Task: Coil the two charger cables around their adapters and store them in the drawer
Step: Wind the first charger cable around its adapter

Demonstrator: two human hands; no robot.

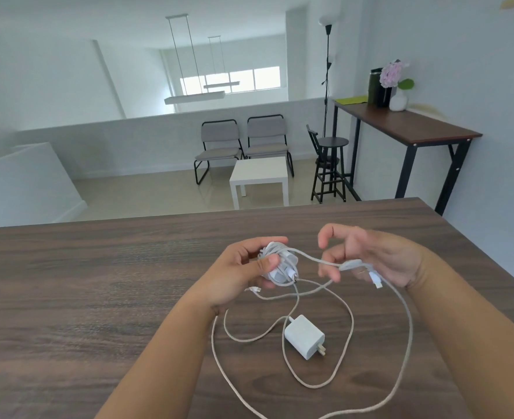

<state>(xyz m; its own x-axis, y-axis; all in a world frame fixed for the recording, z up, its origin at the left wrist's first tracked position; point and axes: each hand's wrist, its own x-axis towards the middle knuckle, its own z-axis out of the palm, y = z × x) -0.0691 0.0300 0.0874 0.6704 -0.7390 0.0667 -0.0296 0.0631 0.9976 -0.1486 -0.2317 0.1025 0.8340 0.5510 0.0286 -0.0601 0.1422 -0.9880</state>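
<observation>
left hand (240, 273) grip holds half-wound adapter (280, 264) above desk (98, 282); right hand (370, 258) grip pinches its cable (319, 260); second adapter (305, 337) lies below, loose.

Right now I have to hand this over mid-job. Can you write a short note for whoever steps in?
Left hand grips the first adapter, with cable partly wound around it.
Right hand holds the loose cable near its plug end, fingers curled around it.
Second adapter lies on the table, prongs out, its cable spread in loose loops around it, not coiled.
Done: first coil started.
Left: finish the first coil, coil the second, put both in the drawer. No drawer is in view.
</observation>
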